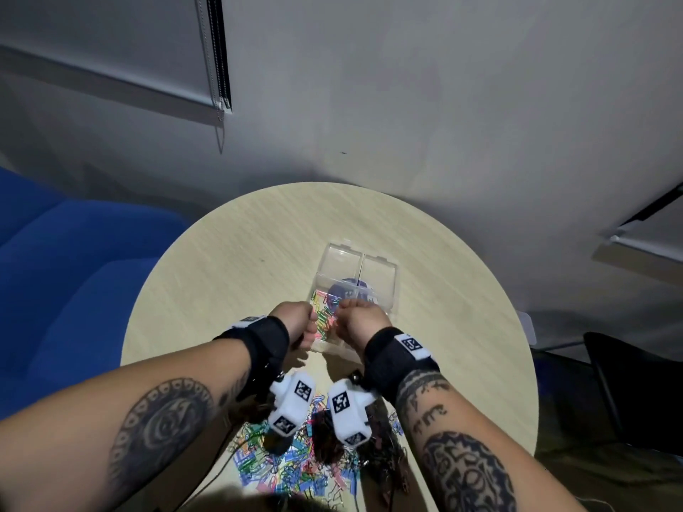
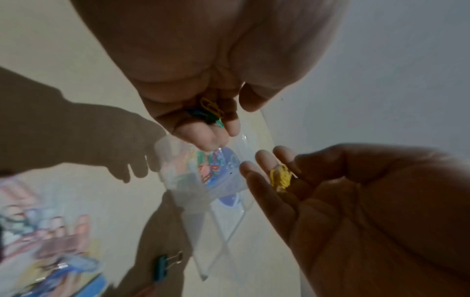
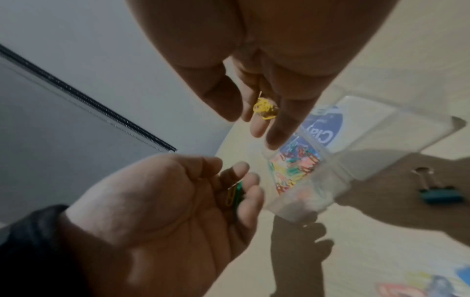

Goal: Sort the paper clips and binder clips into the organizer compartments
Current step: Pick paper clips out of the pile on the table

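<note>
Task judged partly done. Clear organizer (image 1: 356,280) sat at centre frame on the round surface (image 1: 229,260); its near-left compartment held a layer of coloured paper clips (image 1: 325,315), the other compartments appeared bare apart from a blue label. Large mixed pile (image 1: 295,460) of paper clips and binder clips left unsorted at lower centre of the head view, near the forearms. No binder clips seen in any compartment.

Left hand (image 1: 295,321) loosely cupped around a few paper clips, yellow and green (image 2: 212,112). Right hand (image 1: 356,319) likewise cupped around a small yellow bunch (image 3: 264,109). Both hands poised directly over the filled compartment; release judged imminent.

Head view showed only hand backs, contents hidden. Wrist views exposed the palms and the held clips. Also revealed: one teal binder clip (image 3: 432,191) lying alone on the surface beside the organizer, hidden by the arms in the head view. Pile blurred in both wrist views.
</note>
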